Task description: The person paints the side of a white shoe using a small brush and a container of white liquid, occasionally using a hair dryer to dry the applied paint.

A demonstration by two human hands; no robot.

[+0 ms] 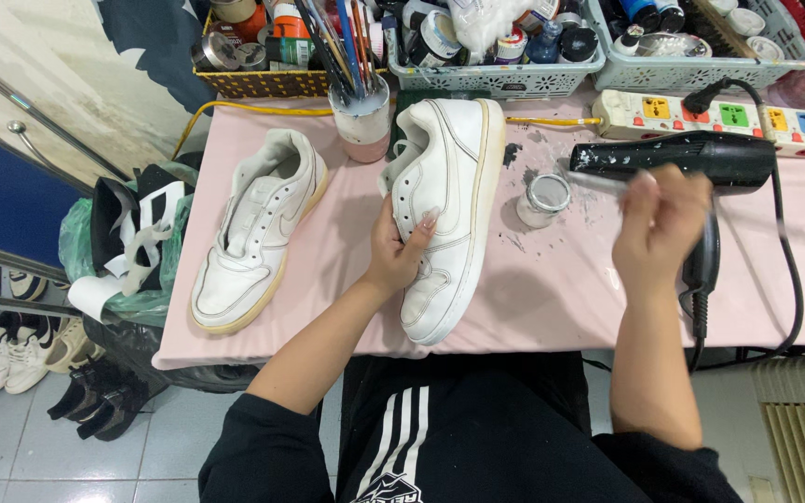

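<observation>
A: Head view, looking down: a person seated at a pink surface steadies a white sneaker tipped on its side, the left hand wrapped around its upper, fingers closed on the leather.

B: And the right hand?

A: Blurred, raised just right of the shoe, closed around a thin brush whose tip points toward a small open jar standing beside the sole.

B: What else is on the surface?

A: The second white sneaker lies flat to the left. A black hair dryer rests behind the right hand, its cord running to a power strip. A cup of brushes and baskets of paint pots line the far edge.

B: What could go wrong?

A: As I judge it, the jar sits close to the shoe and the moving hand, so a nudge could tip it. A loaded brush could also drip on the clean upper, and the dryer's cord trails where the forearm might catch it
</observation>
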